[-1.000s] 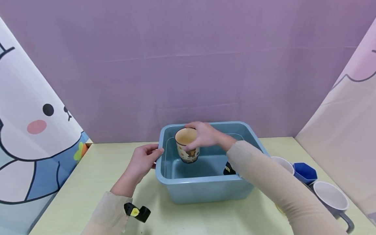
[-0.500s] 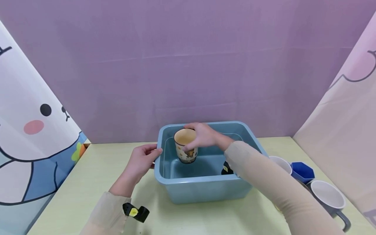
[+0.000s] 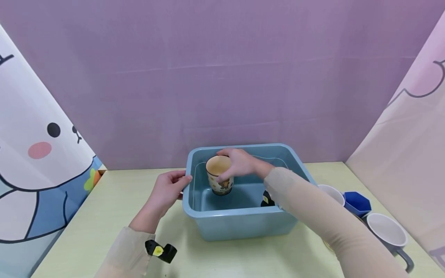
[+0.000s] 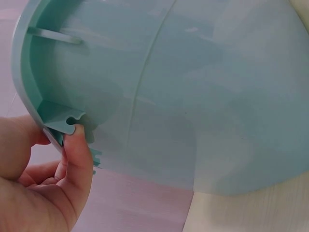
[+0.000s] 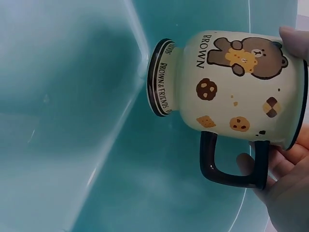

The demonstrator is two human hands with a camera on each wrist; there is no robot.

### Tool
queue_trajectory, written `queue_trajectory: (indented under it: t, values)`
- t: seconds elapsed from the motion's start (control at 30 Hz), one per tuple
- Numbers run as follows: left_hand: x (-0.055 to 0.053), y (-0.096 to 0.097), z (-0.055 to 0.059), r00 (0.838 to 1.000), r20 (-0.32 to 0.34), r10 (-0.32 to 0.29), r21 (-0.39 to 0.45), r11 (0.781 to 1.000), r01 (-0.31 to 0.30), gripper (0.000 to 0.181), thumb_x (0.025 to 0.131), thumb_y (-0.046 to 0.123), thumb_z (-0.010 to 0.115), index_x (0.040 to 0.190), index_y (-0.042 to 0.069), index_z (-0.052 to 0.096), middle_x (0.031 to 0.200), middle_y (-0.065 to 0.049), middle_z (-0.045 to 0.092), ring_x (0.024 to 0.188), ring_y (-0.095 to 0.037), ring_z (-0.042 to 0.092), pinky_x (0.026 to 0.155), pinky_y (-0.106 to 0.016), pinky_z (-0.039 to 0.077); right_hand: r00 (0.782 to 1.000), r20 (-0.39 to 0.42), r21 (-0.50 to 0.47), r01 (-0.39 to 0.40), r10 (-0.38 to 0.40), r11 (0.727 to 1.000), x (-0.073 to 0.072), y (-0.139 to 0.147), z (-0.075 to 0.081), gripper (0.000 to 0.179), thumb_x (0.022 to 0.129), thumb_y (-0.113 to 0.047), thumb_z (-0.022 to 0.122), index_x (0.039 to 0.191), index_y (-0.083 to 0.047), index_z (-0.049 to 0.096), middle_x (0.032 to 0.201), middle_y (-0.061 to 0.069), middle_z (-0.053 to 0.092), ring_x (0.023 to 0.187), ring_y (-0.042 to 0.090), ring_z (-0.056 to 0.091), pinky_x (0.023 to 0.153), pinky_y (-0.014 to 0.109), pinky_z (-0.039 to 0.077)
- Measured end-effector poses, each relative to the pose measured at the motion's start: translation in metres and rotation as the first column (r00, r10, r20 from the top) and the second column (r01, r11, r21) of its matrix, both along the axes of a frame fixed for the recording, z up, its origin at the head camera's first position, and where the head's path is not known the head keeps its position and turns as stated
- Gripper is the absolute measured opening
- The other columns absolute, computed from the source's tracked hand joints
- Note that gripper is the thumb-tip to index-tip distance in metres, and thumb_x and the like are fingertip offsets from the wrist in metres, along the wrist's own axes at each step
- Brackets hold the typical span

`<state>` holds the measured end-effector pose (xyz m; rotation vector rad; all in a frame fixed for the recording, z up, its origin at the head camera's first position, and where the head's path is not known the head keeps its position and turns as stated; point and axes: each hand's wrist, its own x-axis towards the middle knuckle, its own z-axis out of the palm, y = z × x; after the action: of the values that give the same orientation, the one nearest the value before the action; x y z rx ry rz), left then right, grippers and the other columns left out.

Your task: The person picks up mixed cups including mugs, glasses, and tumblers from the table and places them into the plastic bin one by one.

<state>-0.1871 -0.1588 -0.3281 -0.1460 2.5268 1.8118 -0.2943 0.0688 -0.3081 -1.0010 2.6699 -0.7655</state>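
A blue plastic basin (image 3: pixel 243 226) stands on the table. My left hand (image 3: pixel 169 190) pinches its left rim between thumb and fingers; in the left wrist view the fingers curl under the rim's underside. Inside the basin, near its left end, my right hand (image 3: pixel 240 162) grips a cream mug (image 3: pixel 217 181) around its top from the right. The mug is upright, and in the right wrist view its dark handle (image 5: pixel 234 181), bear and cookie prints and black-edged foot show. Its foot is close to the basin floor; whether it touches I cannot tell.
To the right of the basin on the table (image 3: pixel 104 216) stand a white cup (image 3: pixel 333 193), a blue angular cup (image 3: pixel 358 202) and a grey mug (image 3: pixel 391 231) with a white inside. My right sleeve partly hides this group. A purple cloth (image 3: pixel 222 77) hangs behind.
My right hand and the mug have moved slightly down inside the basin. My left hand keeps its grip on the rim.
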Motion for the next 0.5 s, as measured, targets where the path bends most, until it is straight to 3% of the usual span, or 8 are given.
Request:
queue_trajectory:
  t: [0.23, 0.5]
  values:
    - [0.0, 0.0, 0.0, 1.0, -0.005, -0.002, 0.006, 1.0, 0.002, 0.037, 0.095, 0.023, 0.055, 0.128, 0.005, 0.057, 0.109, -0.016, 0.064, 0.08, -0.018, 0.064, 0.067, -0.03, 0.057, 1.0, -0.007, 0.028, -0.025, 0.025, 0.999, 0.0, -0.005, -0.003, 0.089, 0.068, -0.047, 0.078, 0.14, -0.007, 0.044, 0.137, 0.005, 0.051, 0.113, 0.017, 0.052, 0.091, 0.034, 0.05]
    - [-0.001, 0.0, -0.001, 1.0, -0.003, -0.007, 0.01, 1.0, 0.007, 0.038, 0.096, 0.024, 0.055, 0.128, 0.004, 0.056, 0.108, -0.016, 0.064, 0.079, -0.017, 0.063, 0.066, -0.029, 0.057, 1.0, 0.001, 0.063, -0.026, 0.026, 0.998, 0.001, -0.013, -0.004, 0.087, 0.068, -0.044, 0.079, 0.139, -0.009, 0.045, 0.134, 0.004, 0.053, 0.106, 0.016, 0.053, 0.085, 0.03, 0.051]
